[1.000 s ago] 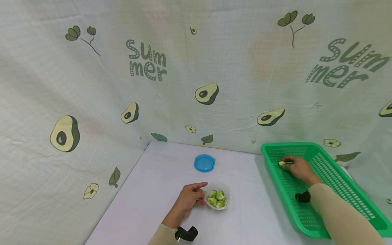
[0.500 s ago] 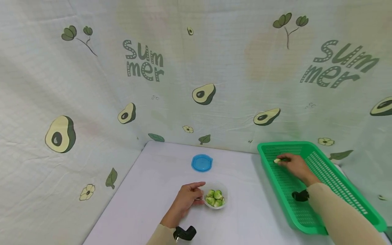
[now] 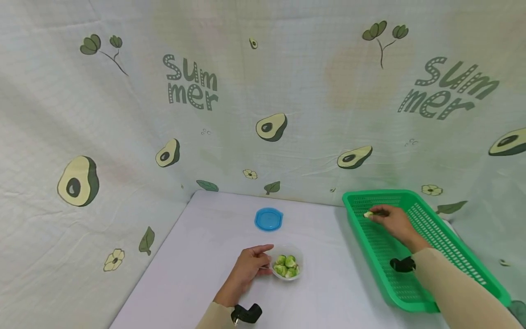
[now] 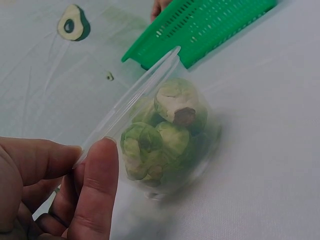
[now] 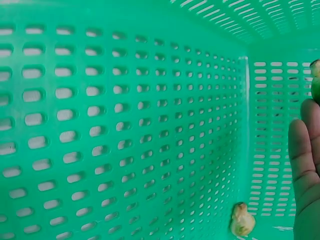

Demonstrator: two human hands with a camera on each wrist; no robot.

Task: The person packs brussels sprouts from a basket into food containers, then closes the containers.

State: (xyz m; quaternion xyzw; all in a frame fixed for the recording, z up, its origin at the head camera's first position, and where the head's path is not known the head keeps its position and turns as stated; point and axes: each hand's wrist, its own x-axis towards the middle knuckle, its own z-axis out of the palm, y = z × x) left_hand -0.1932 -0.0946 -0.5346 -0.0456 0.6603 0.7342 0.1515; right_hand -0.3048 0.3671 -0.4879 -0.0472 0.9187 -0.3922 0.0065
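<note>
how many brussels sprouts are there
At least 6: four Brussels sprouts in the clear bowl, a held sprout in the right hand, a loose sprout in the green basket. More may be hidden.

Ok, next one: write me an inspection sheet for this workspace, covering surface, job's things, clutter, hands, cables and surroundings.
Surface: pale table, bearing everything below.
Job's things: clear tub with several green sprouts inside; green basket to its right; loose sprout lying in the basket.
Clutter: blue lid, flat beyond the tub, unattended.
Left hand: pinches the tub's rim.
Right hand: holds a single sprout over the basket; whether it touches the basket is unclear.
Cables: nothing seen.
Surroundings: printed cloth with avocados, leaves and "summer" lettering behind the table; black wrist devices on both arms.
</note>
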